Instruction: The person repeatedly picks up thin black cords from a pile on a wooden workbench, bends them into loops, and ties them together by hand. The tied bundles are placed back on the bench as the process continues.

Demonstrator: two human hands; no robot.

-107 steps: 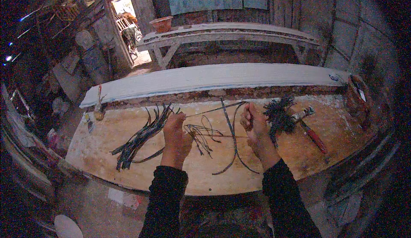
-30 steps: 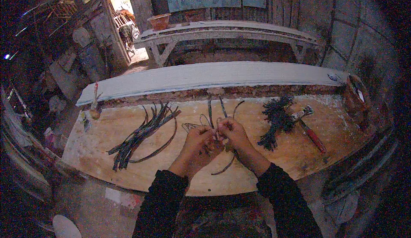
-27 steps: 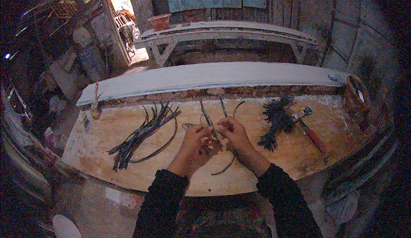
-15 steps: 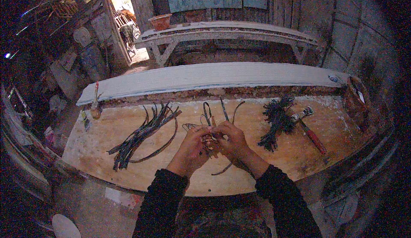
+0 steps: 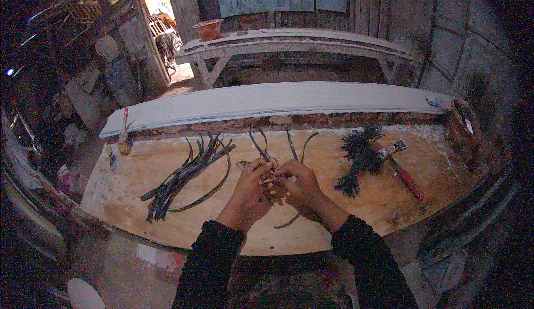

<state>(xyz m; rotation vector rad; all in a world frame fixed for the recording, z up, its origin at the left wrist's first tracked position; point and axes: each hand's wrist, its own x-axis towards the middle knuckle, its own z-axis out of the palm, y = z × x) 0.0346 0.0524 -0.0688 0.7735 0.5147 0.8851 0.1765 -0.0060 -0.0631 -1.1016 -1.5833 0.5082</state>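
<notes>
Over the middle of the wooden tabletop, my left hand [image 5: 250, 191] and my right hand [image 5: 303, 188] meet with bent, closed fingers. Between them they pinch a thin dark strip [image 5: 261, 146], whose two ends stick up past my left fingers in a narrow V. Thin pale loops, too fine to identify, show beside my left fingertips. Two more dark strips [image 5: 291, 144] lie beyond my right hand, and a curved end emerges below it. To the left rests a loose bundle of long dark strips [image 5: 181, 176]. What lies inside my fingers is mostly hidden.
A bushy dark bundle [image 5: 359, 161] lies on the right beside a red-handled hammer [image 5: 409, 182]. Along the far edge runs a raised whitish board [image 5: 278, 99]. A brown container [image 5: 464, 128] stands at the right end, a brush-like tool [image 5: 125, 134] at the left. Behind is a bench [image 5: 300, 46].
The strip above my left fingers was a closed upright loop; now its two ends stand apart and lean left. My right hand has shifted only slightly, staying against the left.
</notes>
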